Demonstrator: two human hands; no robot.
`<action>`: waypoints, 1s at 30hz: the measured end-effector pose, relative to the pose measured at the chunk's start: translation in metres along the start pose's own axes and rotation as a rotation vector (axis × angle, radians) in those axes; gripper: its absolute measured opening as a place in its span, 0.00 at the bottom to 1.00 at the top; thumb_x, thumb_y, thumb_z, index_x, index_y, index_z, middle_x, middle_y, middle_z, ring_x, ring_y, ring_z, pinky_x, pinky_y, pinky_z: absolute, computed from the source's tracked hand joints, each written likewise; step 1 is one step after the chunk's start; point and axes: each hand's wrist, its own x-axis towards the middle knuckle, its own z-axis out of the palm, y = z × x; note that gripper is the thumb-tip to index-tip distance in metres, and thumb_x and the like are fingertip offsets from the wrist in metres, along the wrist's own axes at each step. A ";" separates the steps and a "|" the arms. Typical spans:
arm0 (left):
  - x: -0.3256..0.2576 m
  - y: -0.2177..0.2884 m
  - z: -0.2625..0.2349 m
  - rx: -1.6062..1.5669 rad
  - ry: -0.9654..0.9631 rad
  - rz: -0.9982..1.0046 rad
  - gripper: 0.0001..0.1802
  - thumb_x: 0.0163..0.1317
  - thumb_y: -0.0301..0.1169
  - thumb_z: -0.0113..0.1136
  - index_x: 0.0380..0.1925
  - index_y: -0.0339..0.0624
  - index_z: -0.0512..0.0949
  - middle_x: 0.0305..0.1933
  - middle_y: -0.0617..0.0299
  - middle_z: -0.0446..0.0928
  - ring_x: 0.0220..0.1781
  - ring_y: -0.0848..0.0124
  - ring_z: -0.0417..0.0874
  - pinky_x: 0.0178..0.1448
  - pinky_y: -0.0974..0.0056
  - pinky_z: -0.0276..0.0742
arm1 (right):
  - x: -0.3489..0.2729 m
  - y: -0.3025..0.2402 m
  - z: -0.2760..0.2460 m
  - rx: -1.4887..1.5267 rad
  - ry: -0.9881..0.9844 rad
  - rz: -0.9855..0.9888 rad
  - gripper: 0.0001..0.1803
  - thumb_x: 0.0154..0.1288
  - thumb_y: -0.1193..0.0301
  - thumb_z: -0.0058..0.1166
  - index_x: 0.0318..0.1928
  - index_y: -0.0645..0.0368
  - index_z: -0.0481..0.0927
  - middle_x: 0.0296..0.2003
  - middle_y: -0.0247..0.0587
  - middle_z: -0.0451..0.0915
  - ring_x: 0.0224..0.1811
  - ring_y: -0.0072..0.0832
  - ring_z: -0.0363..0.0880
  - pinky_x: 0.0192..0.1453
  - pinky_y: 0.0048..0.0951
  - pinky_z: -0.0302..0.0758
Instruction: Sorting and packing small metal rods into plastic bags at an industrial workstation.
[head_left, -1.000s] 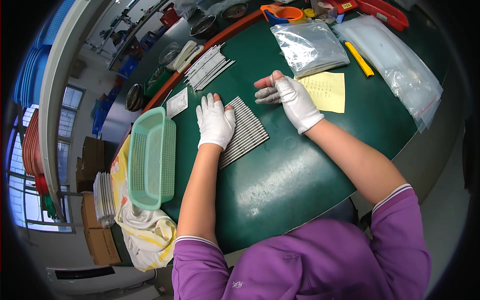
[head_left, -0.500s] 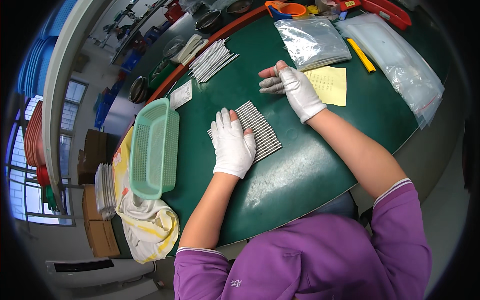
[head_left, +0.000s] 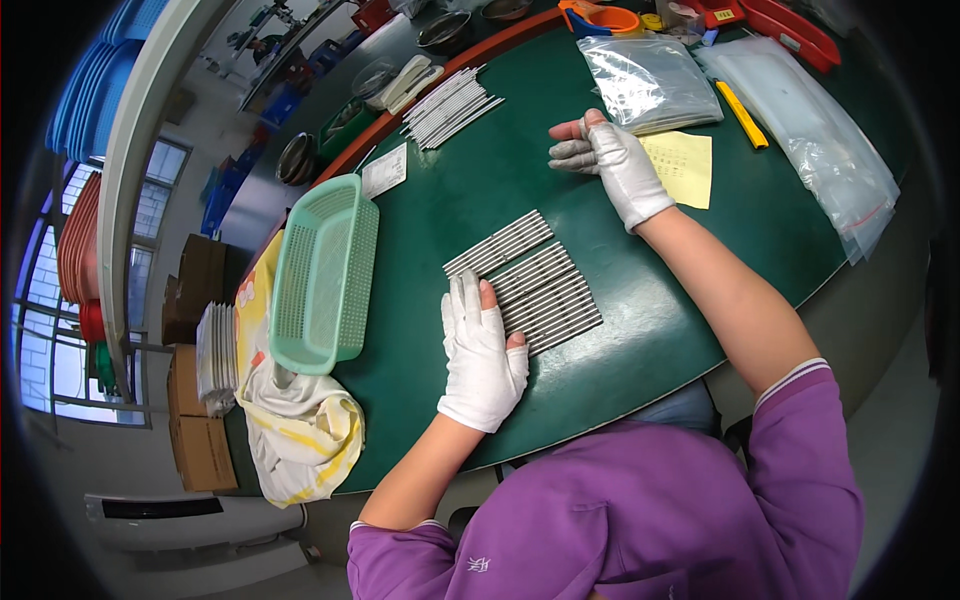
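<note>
Slim metal rods lie side by side on the green tabletop in two flat groups, a larger one nearer me and a smaller one just beyond it, with a narrow gap between. My left hand, in a white glove with thumb and index fingertips bare, rests flat with its fingers stretched over the left ends of the larger group. Its fingertips come up to the gap. To the right and farther off, my right hand, gloved likewise, hovers by a yellow paper note, fingers extended and nothing held.
Left of the rods stands a pale green plastic basket, beside a white-and-yellow cloth. A loose pile of rods lies at the back near a white label. Clear plastic bags and a yellow cutter lie at the right.
The single block of rods has parted into two groups. My left hand has drawn back toward me, uncovering more rods. My right hand keeps nearly the same pose, and the view has shifted slightly.
</note>
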 end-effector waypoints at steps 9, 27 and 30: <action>0.025 -0.014 0.005 0.081 -0.034 -0.055 0.35 0.56 0.31 0.50 0.59 0.18 0.51 0.64 0.29 0.51 0.65 0.35 0.52 0.69 0.43 0.46 | 0.000 -0.001 -0.001 -0.044 0.001 0.020 0.32 0.68 0.45 0.36 0.43 0.65 0.76 0.32 0.41 0.80 0.36 0.26 0.81 0.46 0.23 0.74; 0.108 -0.099 0.034 0.232 -0.020 -0.156 0.31 0.62 0.38 0.42 0.59 0.24 0.59 0.65 0.36 0.56 0.68 0.42 0.54 0.71 0.47 0.45 | -0.003 -0.002 -0.001 -0.110 -0.022 0.034 0.34 0.67 0.43 0.35 0.44 0.65 0.76 0.33 0.40 0.80 0.37 0.25 0.80 0.48 0.23 0.73; 0.114 -0.106 0.036 0.241 -0.022 -0.171 0.31 0.62 0.38 0.42 0.59 0.24 0.60 0.65 0.37 0.57 0.68 0.43 0.54 0.71 0.47 0.45 | -0.003 -0.002 0.000 -0.120 -0.043 0.039 0.35 0.67 0.42 0.34 0.45 0.64 0.75 0.34 0.40 0.79 0.38 0.25 0.80 0.49 0.23 0.73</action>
